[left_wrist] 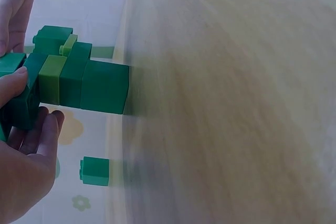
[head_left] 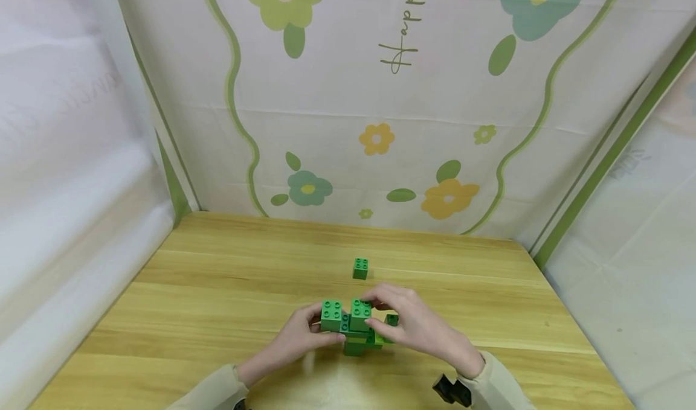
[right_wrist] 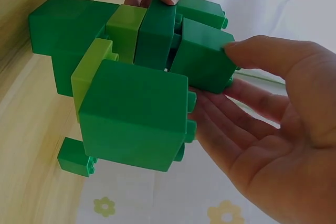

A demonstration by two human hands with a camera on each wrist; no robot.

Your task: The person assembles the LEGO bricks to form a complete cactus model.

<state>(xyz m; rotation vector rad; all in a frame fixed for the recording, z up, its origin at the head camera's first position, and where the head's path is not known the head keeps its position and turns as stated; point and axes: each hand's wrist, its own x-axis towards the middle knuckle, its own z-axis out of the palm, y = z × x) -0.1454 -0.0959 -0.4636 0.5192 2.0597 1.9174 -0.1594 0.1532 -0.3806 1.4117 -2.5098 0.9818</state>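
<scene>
A stack of green toy building bricks (head_left: 354, 348) stands on the table, dark green with lime green layers. My left hand (head_left: 296, 339) grips its top left part, thumb in front and fingers behind, beside a square green brick (head_left: 331, 315). With thumb and fingers, my right hand (head_left: 421, 326) pinches another square green brick (head_left: 360, 314) at the top of the stack. In the right wrist view this pinched brick (right_wrist: 203, 56) sits tilted against the dark green brick (right_wrist: 155, 35), with a gap showing between them. A lower side brick (right_wrist: 134, 114) juts out on a lime green piece (right_wrist: 92, 72).
One loose green brick (head_left: 360, 269) lies on the wooden table (head_left: 244, 259) beyond the hands. White cloth walls with printed flowers (head_left: 377, 139) enclose the table at the back and both sides.
</scene>
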